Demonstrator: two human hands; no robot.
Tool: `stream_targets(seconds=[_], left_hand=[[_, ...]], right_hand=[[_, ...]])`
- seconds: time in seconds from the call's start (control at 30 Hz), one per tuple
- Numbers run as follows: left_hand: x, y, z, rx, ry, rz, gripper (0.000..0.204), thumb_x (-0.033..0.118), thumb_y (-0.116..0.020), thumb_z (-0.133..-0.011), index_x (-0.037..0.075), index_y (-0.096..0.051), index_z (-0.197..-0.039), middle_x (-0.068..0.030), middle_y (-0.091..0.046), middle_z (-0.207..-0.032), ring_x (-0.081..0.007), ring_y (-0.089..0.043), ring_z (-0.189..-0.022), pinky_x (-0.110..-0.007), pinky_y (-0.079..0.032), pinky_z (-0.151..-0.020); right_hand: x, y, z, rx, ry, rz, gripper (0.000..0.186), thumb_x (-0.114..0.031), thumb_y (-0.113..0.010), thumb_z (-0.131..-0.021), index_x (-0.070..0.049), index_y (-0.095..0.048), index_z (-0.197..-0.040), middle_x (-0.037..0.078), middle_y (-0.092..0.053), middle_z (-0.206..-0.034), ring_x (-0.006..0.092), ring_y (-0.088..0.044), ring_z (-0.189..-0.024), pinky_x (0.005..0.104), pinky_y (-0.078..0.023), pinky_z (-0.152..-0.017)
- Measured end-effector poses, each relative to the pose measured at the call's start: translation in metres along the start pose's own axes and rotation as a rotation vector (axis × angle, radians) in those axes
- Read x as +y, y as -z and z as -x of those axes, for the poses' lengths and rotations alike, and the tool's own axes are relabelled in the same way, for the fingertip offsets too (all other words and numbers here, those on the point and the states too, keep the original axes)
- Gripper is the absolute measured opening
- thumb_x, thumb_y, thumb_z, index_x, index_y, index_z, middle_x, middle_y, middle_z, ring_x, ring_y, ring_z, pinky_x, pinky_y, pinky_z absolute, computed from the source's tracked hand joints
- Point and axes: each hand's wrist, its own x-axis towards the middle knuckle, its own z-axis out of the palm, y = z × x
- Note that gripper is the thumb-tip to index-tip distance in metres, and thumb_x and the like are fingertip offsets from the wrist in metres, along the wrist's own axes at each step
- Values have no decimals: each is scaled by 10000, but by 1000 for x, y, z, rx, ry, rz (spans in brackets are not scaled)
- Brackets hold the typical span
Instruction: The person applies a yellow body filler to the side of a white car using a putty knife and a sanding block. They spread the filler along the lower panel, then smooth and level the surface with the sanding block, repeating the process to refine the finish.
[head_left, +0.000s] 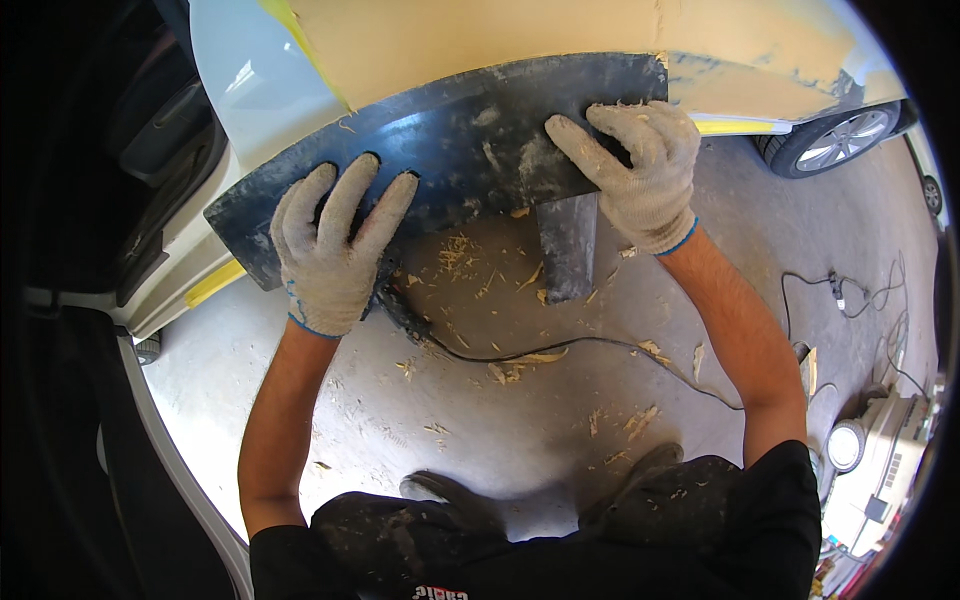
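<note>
A wide, dark flexible filler spreader [470, 130] is bent along the lower edge of a car's side panel, which is coated in beige filler [480, 30]. My left hand [335, 240], in a whitish knit glove, grips the spreader's left part with the fingers spread over its face. Gloved the same way, my right hand [645, 170] holds its right end, one finger stretched along the face and the others bent near the top edge. The backs of both hands face up, and what lies behind the spreader is hidden. Just under it shows a narrow dark grey blade [568, 248].
An open car door [150, 420] stands at the left. Yellow shavings [460, 255] litter the concrete floor [720, 290], and a black cable [560, 345] crosses it. A wheel [835, 140] is at upper right; a pale machine [880, 470] stands at lower right.
</note>
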Motion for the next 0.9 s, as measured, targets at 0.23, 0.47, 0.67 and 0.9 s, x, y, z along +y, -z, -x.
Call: stream_targets(seconds=[0.23,0.47,0.67,0.9], left_hand=[[-4,-15,5,25,-34,-35,489,209,-804,-978,441,-740,-1404,86,-594,-1478,-257,-486,-1370,-399,-495,-1102],[9,-66,34,111,-5,25,489,226,-863,-925,459,-781,-1347,107,-588,-1424,-233,-479,-1320,-375,-502,-1032],[34,-114,72,129,11,34,507,208,-847,-893,447,-774,-1334,96,-606,-1389,-229,-496,-1304,-386,-471,-1065],[50,-60,74,-173,61,171,521,99,-706,-933,331,-765,-1395,16,-658,-1476,-274,-552,-1377,-462,-440,-1174]], right_hand=[[2,-12,0,78,4,-49,372,-189,-955,-732,-330,-884,-1069,-58,-676,-1016,184,-621,-806,359,-492,-668],[0,-64,42,237,14,-127,339,-204,-973,-770,-338,-878,-1065,-79,-676,-942,145,-605,-675,303,-442,-538],[-20,-84,96,54,-12,-121,434,-178,-898,-798,-416,-829,-1154,-94,-637,-1102,121,-622,-860,287,-530,-685],[-41,-27,88,-224,-62,-113,542,-119,-757,-815,-383,-789,-1287,-76,-644,-1153,174,-591,-1057,418,-504,-1009]])
